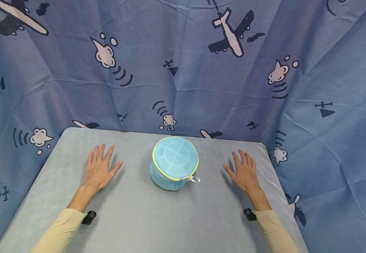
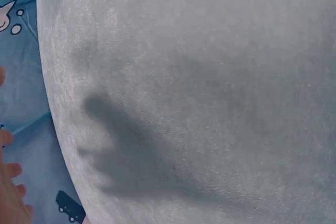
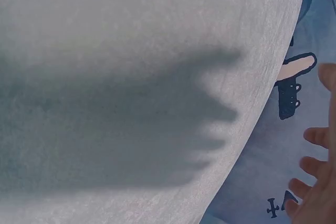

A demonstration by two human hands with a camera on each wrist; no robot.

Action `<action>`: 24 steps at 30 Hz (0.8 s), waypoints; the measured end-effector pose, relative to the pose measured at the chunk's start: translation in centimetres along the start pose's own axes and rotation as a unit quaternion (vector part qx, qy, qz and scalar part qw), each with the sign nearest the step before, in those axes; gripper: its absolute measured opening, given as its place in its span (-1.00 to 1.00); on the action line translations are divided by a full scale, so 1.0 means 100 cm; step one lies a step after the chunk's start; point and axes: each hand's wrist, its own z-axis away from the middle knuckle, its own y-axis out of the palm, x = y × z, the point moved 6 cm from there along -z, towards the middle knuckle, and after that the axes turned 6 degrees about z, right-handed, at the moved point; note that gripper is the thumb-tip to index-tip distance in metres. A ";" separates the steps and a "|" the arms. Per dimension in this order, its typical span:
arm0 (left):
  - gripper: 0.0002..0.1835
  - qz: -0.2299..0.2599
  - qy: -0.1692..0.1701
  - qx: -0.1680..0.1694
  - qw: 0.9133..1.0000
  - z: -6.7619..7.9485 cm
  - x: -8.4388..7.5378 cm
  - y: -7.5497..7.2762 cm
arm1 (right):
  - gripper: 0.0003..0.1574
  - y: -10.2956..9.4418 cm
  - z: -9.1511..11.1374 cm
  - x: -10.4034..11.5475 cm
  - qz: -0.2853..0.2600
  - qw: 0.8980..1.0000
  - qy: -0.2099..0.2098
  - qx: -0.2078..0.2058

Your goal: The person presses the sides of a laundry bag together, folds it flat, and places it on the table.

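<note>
One round blue pouch [image 1: 167, 183] is set on the grey table [image 1: 157, 225] between the left hand [image 1: 99, 172] and the right hand [image 1: 245, 173], both held well apart from it with fingers extended. Its mesh top [image 1: 175, 157] is faced upward and its white zip pull [image 1: 197, 179] is pointed rightward; a long axis cannot be told. Contents are obscured by the mesh.

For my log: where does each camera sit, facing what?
Head: on the head, facing forward and down at the blue pouch, table and printed cloth; left hand, right hand, sleeves show.
Left wrist: on that wrist, facing the table; left hand partly visible, left edge.
Right wrist: on that wrist, facing the table; right hand partly visible, right edge.
Both wrist views share table and cloth.
</note>
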 end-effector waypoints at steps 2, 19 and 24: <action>-0.25 0.001 0.008 -0.016 1.000 -0.001 -0.003 -0.002 | -0.19 -0.003 -0.001 0.001 -0.007 1.000 -0.009 -0.027; -0.37 0.026 0.000 -0.050 0.998 -0.007 -0.021 -0.005 | -0.59 -0.020 -0.004 0.019 -0.064 0.988 -0.047 -0.129; -0.38 0.032 -0.002 -0.058 0.998 -0.008 -0.027 -0.006 | -0.60 -0.024 -0.006 0.027 -0.075 0.987 -0.050 -0.132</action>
